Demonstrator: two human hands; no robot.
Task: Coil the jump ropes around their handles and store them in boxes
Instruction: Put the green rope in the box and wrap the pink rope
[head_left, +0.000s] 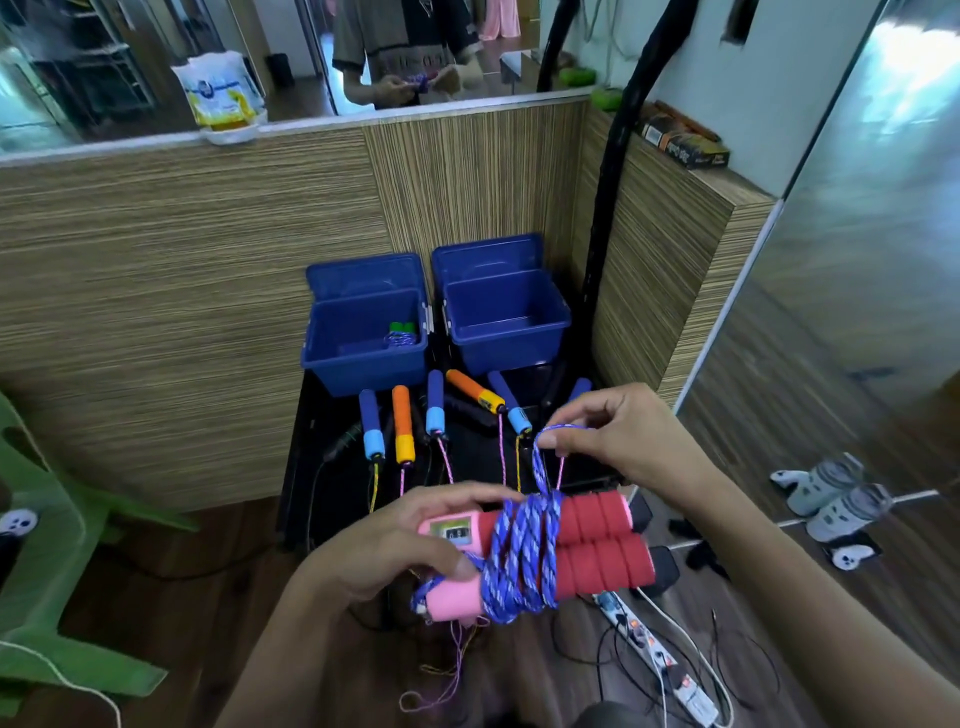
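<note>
The left hand (410, 530) grips the pink ends of two red foam jump-rope handles (597, 545) held side by side, thumb and fingers curled round them. Blue-and-white rope (519, 561) is wound several turns around the pair near their middle. The right hand (608, 436) pinches a loop of that rope between thumb and fingertips, lifted above the handles. Beyond, on a black mat (467, 447), lie more handles in blue and orange with thin cords. Behind them stand two open blue boxes: the left box (363, 358) holds a coiled rope with green handles (403, 332); the right box (511, 340) stands beside it.
</note>
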